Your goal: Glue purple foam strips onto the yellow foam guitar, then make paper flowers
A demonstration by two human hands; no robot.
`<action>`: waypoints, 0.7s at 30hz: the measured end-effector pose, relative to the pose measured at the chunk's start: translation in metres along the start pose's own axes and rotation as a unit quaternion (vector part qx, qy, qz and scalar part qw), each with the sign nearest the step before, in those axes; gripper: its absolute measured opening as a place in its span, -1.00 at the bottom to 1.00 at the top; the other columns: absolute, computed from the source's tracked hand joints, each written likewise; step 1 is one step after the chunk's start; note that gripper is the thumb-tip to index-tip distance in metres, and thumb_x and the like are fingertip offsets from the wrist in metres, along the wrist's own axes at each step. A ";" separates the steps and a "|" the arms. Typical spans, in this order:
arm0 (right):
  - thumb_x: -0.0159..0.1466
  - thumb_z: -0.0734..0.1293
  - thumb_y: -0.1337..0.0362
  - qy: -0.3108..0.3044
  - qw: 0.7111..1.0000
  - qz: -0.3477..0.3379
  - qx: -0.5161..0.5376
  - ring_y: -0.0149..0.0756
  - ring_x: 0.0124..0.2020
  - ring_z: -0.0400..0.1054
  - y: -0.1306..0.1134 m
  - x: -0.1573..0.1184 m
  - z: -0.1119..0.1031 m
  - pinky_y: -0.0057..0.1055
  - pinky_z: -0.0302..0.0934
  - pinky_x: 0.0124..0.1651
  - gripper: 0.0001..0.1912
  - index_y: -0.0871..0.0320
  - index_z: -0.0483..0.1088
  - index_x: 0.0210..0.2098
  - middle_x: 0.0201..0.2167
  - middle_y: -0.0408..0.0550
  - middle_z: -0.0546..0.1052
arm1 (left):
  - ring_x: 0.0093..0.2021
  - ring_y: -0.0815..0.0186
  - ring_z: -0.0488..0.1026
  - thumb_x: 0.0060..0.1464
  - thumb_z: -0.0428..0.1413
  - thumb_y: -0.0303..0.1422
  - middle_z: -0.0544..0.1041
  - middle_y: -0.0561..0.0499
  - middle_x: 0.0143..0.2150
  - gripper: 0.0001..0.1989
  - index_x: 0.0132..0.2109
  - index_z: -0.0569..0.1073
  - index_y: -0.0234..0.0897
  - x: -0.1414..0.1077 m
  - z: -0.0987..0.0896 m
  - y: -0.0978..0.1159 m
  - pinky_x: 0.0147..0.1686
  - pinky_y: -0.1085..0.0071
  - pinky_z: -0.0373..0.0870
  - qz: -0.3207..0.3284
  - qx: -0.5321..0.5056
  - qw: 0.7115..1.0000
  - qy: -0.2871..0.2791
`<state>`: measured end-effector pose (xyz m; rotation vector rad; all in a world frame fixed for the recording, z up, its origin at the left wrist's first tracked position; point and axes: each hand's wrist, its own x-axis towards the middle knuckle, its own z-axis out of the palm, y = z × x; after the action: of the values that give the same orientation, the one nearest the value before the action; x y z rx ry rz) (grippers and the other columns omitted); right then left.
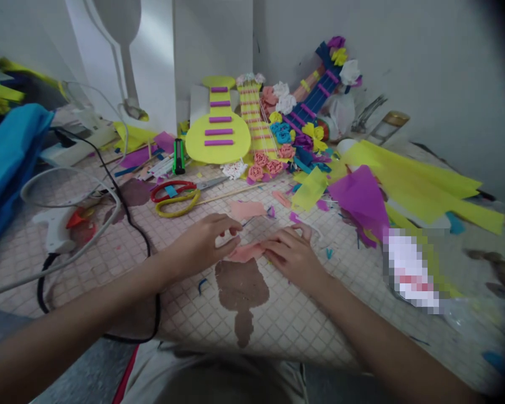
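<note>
A small strip of pink crepe paper [247,252] lies low over the table between my two hands. My right hand [293,253] has its fingers pressed together on the strip's right end. On the other side, my left hand [206,242] is curved, with a gap between thumb and fingers; its thumb is by the strip's left end. Just beyond the hands is another flat pink paper piece [248,210]. Scissors with red and yellow handles [177,211] rest beyond my left hand, beside a thin wooden stick [231,194].
A glue gun [58,231] and looping cables [141,227] occupy the left. At the back stand a yellow paper guitar [193,143], a blue one [305,115] with paper flowers, and a green box cutter [179,156]. Yellow [421,174] and purple paper [362,196] lie right.
</note>
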<state>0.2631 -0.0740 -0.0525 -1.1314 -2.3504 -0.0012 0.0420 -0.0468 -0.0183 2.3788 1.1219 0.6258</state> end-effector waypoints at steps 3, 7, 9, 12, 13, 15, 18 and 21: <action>0.21 0.27 0.34 -0.001 1.000 0.016 0.010 -0.34 -0.29 0.33 -0.001 -0.001 -0.002 -0.20 -0.12 -0.01 -0.91 0.08 0.42 -0.32 -0.38 -0.16 0.51 | -0.23 0.27 0.35 0.07 0.03 -0.34 0.45 -0.02 -0.29 -0.87 -0.24 0.39 -0.28 -0.019 0.004 0.008 -0.22 0.34 0.29 0.043 0.019 0.999 -0.028; 0.21 0.28 0.35 0.003 1.000 0.017 0.020 -0.35 -0.31 0.33 -0.003 0.000 -0.004 -0.20 -0.12 -0.01 -0.91 0.07 0.43 -0.38 -0.41 -0.19 0.51 | -0.22 0.26 0.33 0.09 0.03 -0.36 0.43 -0.03 -0.28 -0.90 -0.27 0.36 -0.30 -0.030 0.017 0.014 -0.22 0.32 0.29 0.041 0.077 0.996 -0.026; 0.20 0.28 0.36 0.000 1.000 0.018 0.021 -0.35 -0.31 0.33 -0.004 0.000 -0.005 -0.18 -0.14 -0.01 -0.90 0.07 0.42 -0.40 -0.42 -0.19 0.51 | -0.24 0.25 0.32 0.12 -0.01 -0.36 0.42 -0.04 -0.30 -0.89 -0.28 0.35 -0.31 -0.031 0.020 0.016 -0.23 0.31 0.28 0.033 0.127 0.991 -0.020; 0.20 0.29 0.37 -0.006 0.999 0.026 0.025 -0.35 -0.31 0.33 -0.006 -0.001 -0.005 -0.18 -0.17 0.01 -0.89 0.07 0.42 -0.41 -0.42 -0.20 0.52 | -0.27 0.25 0.30 0.16 -0.08 -0.35 0.41 -0.05 -0.31 -0.85 -0.26 0.35 -0.31 -0.031 0.022 0.019 -0.26 0.30 0.27 0.042 0.202 0.979 -0.011; 0.20 0.29 0.36 -0.008 0.999 0.028 0.027 -0.35 -0.30 0.32 -0.007 -0.001 -0.005 -0.18 -0.16 0.00 -0.90 0.07 0.42 -0.41 -0.42 -0.20 0.52 | -0.27 0.25 0.29 0.17 -0.09 -0.36 0.41 -0.05 -0.30 -0.84 -0.25 0.35 -0.31 -0.031 0.022 0.020 -0.28 0.31 0.27 0.049 0.219 0.974 -0.007; 0.21 0.29 0.34 -0.011 0.999 0.030 0.030 -0.35 -0.30 0.32 -0.007 -0.001 -0.005 -0.19 -0.16 -0.01 -0.90 0.06 0.43 -0.41 -0.41 -0.19 0.52 | -0.28 0.26 0.29 0.17 -0.10 -0.37 0.41 -0.04 -0.30 -0.84 -0.26 0.35 -0.30 -0.031 0.022 0.019 -0.29 0.32 0.26 0.063 0.246 0.967 -0.003; 0.21 0.28 0.32 -0.012 0.999 0.031 0.035 -0.35 -0.30 0.33 -0.007 -0.002 -0.005 -0.19 -0.16 -0.01 -0.90 0.05 0.43 -0.40 -0.42 -0.20 0.51 | -0.28 0.28 0.29 0.16 -0.09 -0.41 0.41 -0.03 -0.32 -0.85 -0.27 0.37 -0.29 -0.032 0.021 0.016 -0.29 0.33 0.26 0.075 0.260 0.963 -0.010; 0.20 0.29 0.31 -0.011 0.998 0.038 0.038 -0.35 -0.30 0.33 -0.006 -0.003 -0.005 -0.19 -0.15 -0.02 -0.92 0.05 0.44 -0.37 -0.41 -0.20 0.52 | -0.28 0.28 0.30 0.16 -0.08 -0.43 0.41 -0.04 -0.30 -0.85 -0.26 0.39 -0.29 -0.034 0.021 0.013 -0.28 0.33 0.27 0.082 0.246 0.965 -0.032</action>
<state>0.2626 -0.0812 -0.0484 -1.1889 -2.3046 0.1273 0.0423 -0.0849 -0.0352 2.9130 1.1637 0.3439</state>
